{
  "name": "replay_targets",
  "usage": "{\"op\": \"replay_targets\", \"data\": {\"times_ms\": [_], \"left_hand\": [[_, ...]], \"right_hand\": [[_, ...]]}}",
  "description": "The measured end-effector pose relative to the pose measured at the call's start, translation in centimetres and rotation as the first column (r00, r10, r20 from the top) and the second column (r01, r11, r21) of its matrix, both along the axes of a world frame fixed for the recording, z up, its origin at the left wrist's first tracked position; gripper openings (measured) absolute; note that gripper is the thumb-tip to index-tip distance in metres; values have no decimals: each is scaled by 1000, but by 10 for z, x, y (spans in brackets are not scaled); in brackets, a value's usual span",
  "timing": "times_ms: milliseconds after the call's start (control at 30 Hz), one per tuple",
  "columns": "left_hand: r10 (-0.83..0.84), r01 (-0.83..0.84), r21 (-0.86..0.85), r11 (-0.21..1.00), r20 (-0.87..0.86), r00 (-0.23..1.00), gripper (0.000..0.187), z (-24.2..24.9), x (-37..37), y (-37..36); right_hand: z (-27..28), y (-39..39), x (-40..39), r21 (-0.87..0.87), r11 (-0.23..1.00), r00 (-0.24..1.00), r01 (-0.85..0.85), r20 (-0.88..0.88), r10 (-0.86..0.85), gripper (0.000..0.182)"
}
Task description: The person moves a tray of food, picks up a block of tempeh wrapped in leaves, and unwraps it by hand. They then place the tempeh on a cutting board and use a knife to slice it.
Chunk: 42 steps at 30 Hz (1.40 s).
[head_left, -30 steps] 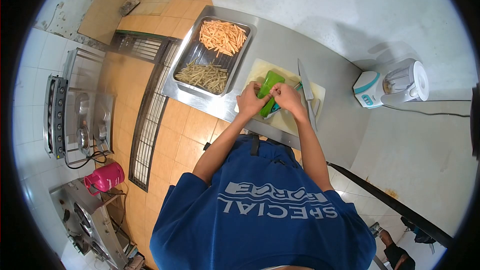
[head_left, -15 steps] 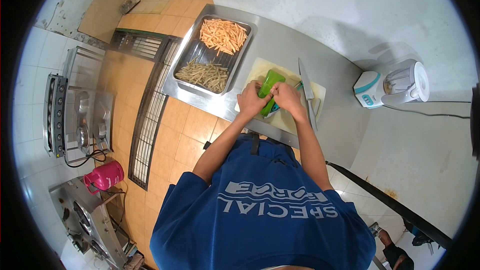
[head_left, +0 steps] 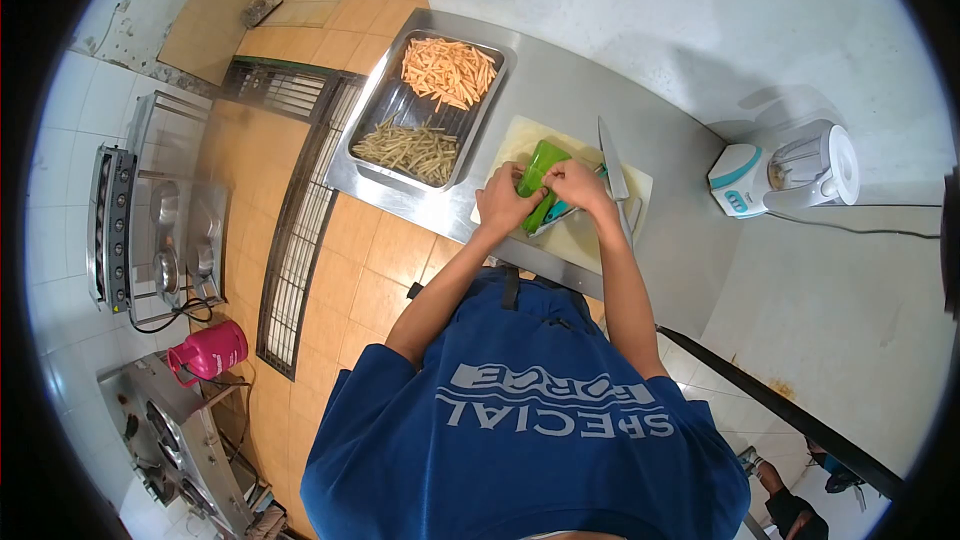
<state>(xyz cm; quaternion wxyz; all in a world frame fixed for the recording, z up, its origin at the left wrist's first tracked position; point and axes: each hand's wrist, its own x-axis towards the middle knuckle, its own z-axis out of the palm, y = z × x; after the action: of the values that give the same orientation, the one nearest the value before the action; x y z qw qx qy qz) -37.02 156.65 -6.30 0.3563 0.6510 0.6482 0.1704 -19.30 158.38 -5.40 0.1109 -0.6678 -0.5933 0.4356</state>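
A bright green packet [head_left: 541, 162], with teal and white parts showing near its lower end, is between my hands above a pale cutting board [head_left: 577, 244]. My left hand [head_left: 507, 198] is closed around its left side. The fingers of my right hand [head_left: 577, 186] are pinched together at its right edge. What is inside the packet I cannot see. Just right of my right hand, a large knife [head_left: 611, 160] lies along the board, its lower part beside a pale strip-like object.
A steel tray [head_left: 466, 162] of orange sticks [head_left: 448, 72] and greenish sticks [head_left: 408, 151] stands left on the steel counter [head_left: 560, 70]. A blender [head_left: 738, 180] is at the right. A pink gas cylinder [head_left: 215, 349], a stove [head_left: 175, 435] and a floor grate are left. Another person's leg [head_left: 770, 477] shows lower right.
My right hand has shifted slightly, its fingers drawing up along the packet's edge. My left hand and the packet stay nearly in place.
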Motion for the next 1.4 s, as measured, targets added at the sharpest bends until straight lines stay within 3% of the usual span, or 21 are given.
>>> {"op": "replay_targets", "data": {"times_ms": [100,167,300,700,767,900,1100,1167,1400], "left_hand": [[14,-14,-24,1000,-14,1000,61,5,2,0],[15,-15,-16,1000,-26,1000,61,7,3,-1],[12,-11,16,1000,-50,999,60,9,4,-3],[-24,29,44,999,-99,995,63,4,2,-3],[-12,21,81,997,-102,995,63,3,3,-6],[-2,7,88,996,-59,998,58,3,2,-7],[-3,9,111,994,-54,999,60,-3,0,-8],[-11,16,112,994,-45,999,61,-3,0,-8],[-16,21,76,997,-67,998,61,3,1,-8]], "right_hand": [[0,2,0,13,1000,1000,9,-12,-9,29],[5,6,1,-112,994,999,-14,31,18,27],[7,7,0,-130,991,998,-25,51,31,27],[4,-5,-2,12,1000,999,-15,43,15,25],[1,-7,-3,36,998,996,43,-83,-40,26],[-8,-9,-3,49,996,990,74,-127,-68,26],[7,-11,-12,75,993,995,91,34,-94,26],[17,-11,-15,117,993,988,25,149,-42,26],[21,-1,-11,56,998,989,-23,147,14,26]]}}
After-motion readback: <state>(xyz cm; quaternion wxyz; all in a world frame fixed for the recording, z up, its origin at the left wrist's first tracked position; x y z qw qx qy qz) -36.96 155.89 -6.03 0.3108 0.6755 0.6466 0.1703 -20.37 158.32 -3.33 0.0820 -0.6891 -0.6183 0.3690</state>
